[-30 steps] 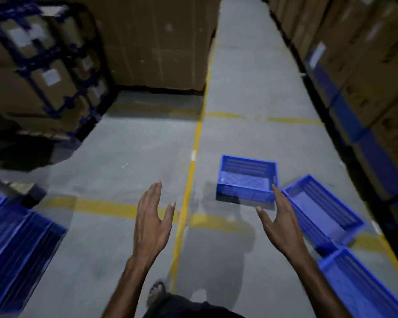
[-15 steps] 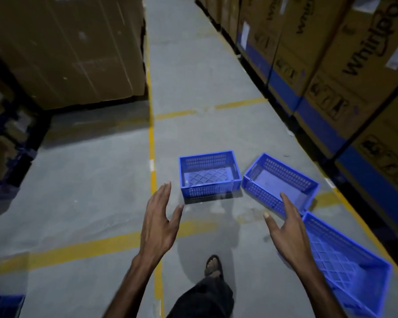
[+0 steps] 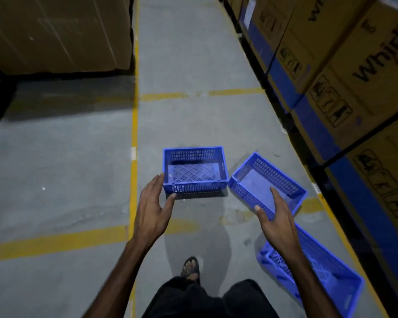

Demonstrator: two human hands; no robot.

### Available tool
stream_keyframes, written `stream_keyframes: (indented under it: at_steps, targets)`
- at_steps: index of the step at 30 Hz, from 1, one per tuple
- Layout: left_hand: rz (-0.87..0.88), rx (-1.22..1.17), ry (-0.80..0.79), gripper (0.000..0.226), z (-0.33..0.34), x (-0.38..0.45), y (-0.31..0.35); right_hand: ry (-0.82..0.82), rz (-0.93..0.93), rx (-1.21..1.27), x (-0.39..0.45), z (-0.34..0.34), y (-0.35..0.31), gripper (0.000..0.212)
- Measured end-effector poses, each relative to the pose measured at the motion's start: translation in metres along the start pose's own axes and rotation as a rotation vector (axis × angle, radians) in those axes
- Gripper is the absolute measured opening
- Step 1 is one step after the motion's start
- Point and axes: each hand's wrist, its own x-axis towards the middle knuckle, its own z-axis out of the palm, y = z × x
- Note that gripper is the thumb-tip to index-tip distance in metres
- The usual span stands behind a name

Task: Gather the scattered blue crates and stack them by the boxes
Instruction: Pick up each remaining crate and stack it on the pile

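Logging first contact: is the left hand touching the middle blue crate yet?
Cannot tell. In the head view the left hand overlaps the crate at its near-left corner, fingers spread; no contact or gap shows plainly.

A warehouse aisle: tall stacked cardboard cartons [image 3: 345, 65] with printed handling symbols line the right side, more big cartons [image 3: 55, 33] stand on the left, and yellow lane lines [image 3: 133, 125] mark the bare concrete floor [image 3: 189, 53].

I am counting three blue crates [image 3: 194, 172] [image 3: 265, 183] [image 3: 319, 275] lying on the floor [image 3: 67, 180], two hands [image 3: 153, 213] [image 3: 276, 220] reaching forward, and one sandalled foot [image 3: 190, 268].
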Motion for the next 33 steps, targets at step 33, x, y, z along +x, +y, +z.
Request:
stream_keyframes:
  at_steps: [33]
  targets:
    - [-0.454,0.129,-0.14,0.07,0.236,0.24,-0.156,-0.467,0.07,-0.148,0.44,0.171,0.136,0.074]
